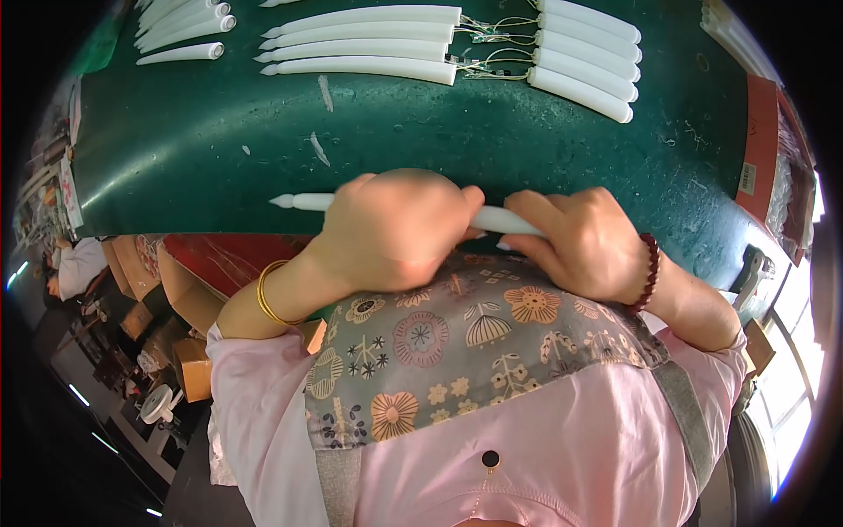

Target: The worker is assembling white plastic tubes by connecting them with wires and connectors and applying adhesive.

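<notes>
Gently, I'd have the left hand (395,230) and right hand (584,239), both gripping the white candle (507,220), hold it straight, squeezing lightly.

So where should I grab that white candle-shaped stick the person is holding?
Probably on the white stick just behind its pointed tip, coming from the person's left: that slim stretch juts out past the left hand, while the right hand hides the other end.
</notes>
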`<state>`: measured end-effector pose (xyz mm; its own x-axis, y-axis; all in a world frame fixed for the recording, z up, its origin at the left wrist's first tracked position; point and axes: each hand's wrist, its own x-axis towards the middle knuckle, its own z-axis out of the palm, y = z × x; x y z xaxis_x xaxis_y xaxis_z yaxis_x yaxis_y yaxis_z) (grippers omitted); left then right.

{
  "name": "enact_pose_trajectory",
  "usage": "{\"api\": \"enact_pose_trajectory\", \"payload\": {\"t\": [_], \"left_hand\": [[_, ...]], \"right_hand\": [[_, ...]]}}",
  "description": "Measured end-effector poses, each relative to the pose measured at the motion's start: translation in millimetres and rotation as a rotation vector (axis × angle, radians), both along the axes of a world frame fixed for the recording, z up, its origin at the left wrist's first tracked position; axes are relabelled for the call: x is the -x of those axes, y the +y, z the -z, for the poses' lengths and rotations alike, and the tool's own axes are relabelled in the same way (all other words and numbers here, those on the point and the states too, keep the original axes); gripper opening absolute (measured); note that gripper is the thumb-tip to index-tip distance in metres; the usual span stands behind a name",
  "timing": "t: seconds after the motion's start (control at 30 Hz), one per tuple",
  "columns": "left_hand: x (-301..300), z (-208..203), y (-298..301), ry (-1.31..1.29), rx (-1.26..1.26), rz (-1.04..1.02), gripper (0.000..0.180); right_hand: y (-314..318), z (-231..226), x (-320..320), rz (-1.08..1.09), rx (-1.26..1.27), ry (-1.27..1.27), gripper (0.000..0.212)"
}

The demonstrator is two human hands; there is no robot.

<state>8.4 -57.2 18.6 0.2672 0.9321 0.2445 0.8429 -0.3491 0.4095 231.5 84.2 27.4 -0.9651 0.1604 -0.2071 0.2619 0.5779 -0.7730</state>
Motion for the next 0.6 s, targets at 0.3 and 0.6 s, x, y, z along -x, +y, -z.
{"api": "enact_pose_trajectory", "payload": {"t": [0.3, 0.6], "left_hand": [[-3.0, 8.2, 8.7, -0.035, -0.022, 0.025, 0.040], [7.9, -4.7, 26.6, -0.132, -0.147, -0.126, 0.037]], "right_hand": [[-6.4, 7.8, -6.1, 0.000, -0.231, 0.068, 0.033], [32.0, -11.1, 5.5, 0.262, -0.635, 0.238, 0.028]]}}
